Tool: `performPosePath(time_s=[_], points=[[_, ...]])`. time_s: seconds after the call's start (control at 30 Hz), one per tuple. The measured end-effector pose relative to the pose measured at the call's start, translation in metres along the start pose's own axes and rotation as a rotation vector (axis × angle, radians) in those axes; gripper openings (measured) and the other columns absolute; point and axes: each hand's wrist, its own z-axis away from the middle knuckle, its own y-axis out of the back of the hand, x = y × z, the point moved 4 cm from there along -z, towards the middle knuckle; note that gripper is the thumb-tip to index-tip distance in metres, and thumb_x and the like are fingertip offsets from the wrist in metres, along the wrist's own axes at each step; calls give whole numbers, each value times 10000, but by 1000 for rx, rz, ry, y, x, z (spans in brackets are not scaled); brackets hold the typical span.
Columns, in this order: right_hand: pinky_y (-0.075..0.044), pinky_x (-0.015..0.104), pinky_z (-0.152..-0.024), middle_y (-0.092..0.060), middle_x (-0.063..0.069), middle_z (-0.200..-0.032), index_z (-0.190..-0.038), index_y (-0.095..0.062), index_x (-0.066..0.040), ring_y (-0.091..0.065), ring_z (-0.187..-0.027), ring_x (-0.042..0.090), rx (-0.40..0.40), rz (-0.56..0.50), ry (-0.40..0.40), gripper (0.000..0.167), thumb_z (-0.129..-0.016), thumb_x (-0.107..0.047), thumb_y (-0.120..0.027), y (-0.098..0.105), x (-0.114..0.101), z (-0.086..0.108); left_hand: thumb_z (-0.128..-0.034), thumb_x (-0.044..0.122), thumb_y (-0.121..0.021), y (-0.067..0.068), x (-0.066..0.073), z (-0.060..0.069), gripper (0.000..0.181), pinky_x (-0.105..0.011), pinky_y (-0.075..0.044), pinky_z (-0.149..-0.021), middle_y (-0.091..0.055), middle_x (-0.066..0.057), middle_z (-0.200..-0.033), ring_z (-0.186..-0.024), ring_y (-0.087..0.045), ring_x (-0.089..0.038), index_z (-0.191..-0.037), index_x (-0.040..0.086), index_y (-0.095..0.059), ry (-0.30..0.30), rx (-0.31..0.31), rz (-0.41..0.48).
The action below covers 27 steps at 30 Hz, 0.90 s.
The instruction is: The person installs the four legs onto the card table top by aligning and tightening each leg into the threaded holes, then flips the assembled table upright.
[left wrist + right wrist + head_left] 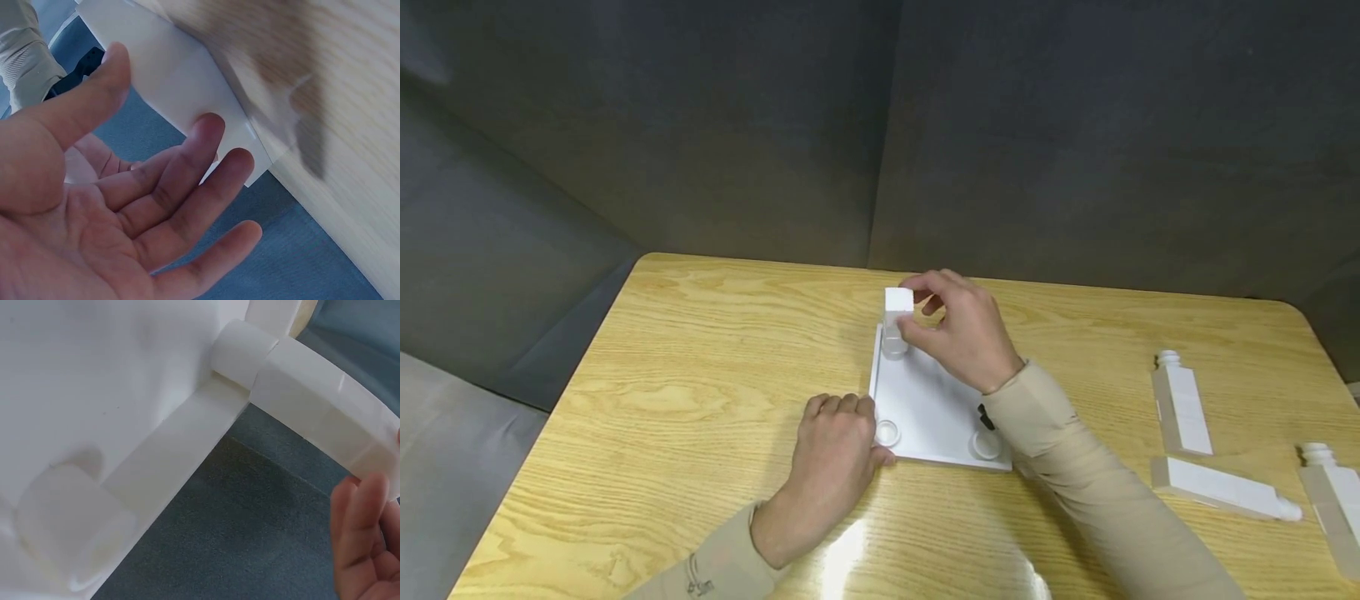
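Observation:
A white square tabletop lies on the wooden table, with raised round sockets at its corners. One white table leg stands upright at the far left socket; the right wrist view shows this leg meeting the round collar. My right hand pinches the leg near its top between thumb and fingers. Around the near left corner of the tabletop, my left hand grips with its thumb on the front edge and its fingers at the left side. In the left wrist view, the fingers are slightly bent against the tabletop.
Three more white legs with threaded ends lie to the right: one leg farther back, another leg nearly crosswise, and a third leg at the frame's edge. Dark cloth panels stand behind the wooden table.

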Motion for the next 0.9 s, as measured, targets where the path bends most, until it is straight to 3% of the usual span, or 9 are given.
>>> performPosePath(time_s=[0.13, 0.23, 0.47, 0.9], points=[[-561, 397, -746, -743, 128, -1023, -1134, -715, -6, -695, -885, 268, -17, 8, -49, 322, -893, -117, -897, -1, 1, -1, -657, 383, -1009, 0, 0, -1, 594, -535, -600, -946, -767, -180, -874, -853, -783, -328, -959, -55, -744, 0, -3, 17], [-524, 367, -703, -719, 110, -975, -1166, -701, -12, -670, -823, 249, -22, 6, -63, 367, -891, -124, -917, -2, 1, -2, -650, 380, -1008, 1, 0, -1, 594, -535, -603, -943, -768, -178, -869, -843, -783, -321, -956, -57, -746, -2, 2, 18], [-464, 314, -657, -636, 86, -901, -1356, -719, -11, -578, -752, 223, -36, 13, 20, 564, -859, -129, -958, -4, 0, -3, -645, 402, -1012, 1, 0, -1, 584, -508, -604, -937, -767, -153, -863, -840, -779, -306, -935, -27, -743, 7, 9, -10], [-571, 350, -728, -698, 87, -898, -1280, -739, 26, -675, -800, 222, -61, -4, -4, 384, -904, -8, -812, 0, -2, -2, -644, 419, -1008, 0, 0, -1, 584, -498, -599, -934, -762, -147, -853, -841, -777, -306, -919, -18, -736, 12, 0, -15]])
